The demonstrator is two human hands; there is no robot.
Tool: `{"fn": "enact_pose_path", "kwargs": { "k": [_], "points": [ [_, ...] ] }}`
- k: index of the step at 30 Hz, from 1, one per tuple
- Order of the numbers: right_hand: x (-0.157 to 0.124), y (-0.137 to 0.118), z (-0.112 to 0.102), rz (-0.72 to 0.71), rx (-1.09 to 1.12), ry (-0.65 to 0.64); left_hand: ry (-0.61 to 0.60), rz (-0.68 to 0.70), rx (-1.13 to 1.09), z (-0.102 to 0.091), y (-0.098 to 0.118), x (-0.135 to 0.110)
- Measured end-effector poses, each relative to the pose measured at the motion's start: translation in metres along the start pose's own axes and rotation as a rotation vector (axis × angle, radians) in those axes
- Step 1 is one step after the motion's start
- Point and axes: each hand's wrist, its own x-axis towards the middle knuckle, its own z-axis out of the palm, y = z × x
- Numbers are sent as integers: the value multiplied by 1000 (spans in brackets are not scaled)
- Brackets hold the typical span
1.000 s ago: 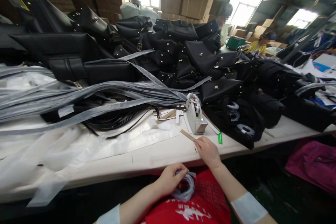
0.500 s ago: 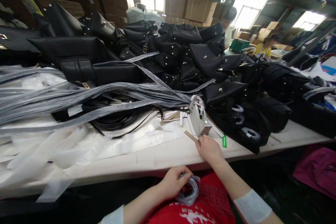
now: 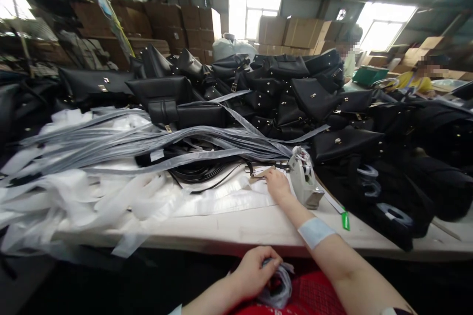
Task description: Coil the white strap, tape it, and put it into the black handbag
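My left hand point(image 3: 254, 271) is closed around a coil of grey, plastic-wrapped strap point(image 3: 280, 288), held low before my red clothing. My right hand point(image 3: 278, 184) reaches over the table, its fingers pinched at a flat brown strip point(image 3: 261, 174) that lies among other thin strips. Just right of this hand stands a small white device point(image 3: 303, 179) with a metal front end; I cannot make out its kind. Long grey plastic-wrapped straps point(image 3: 207, 134) run leftward behind the hand, above a bundle of thin black cords point(image 3: 195, 170).
Black bags point(image 3: 273, 66) are heaped along the back of the white table point(image 3: 236, 226). More grey coils point(image 3: 393, 214) rest on black material at right, near a green tag point(image 3: 345, 220). White sheeting point(image 3: 148, 194) spreads leftward. Two people point(image 3: 416, 78) are farther back.
My right hand has moved from in front of the white device to the strips on its left. My view has turned left. The left hand still holds the coil.
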Motion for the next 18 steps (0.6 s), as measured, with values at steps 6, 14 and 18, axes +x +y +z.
{"fn": "enact_pose_path", "kwargs": {
  "k": [6, 14, 18],
  "points": [
    [8, 18, -25, 74, 288, 133, -6, -57, -81, -1, 0, 0],
    [-66, 55, -105, 25, 646, -268, -78, -7, -75, 1, 1, 8],
    [-118, 90, -148, 18, 315, -838, -82, -43, -106, 1, -5, 9]
  ]
}}
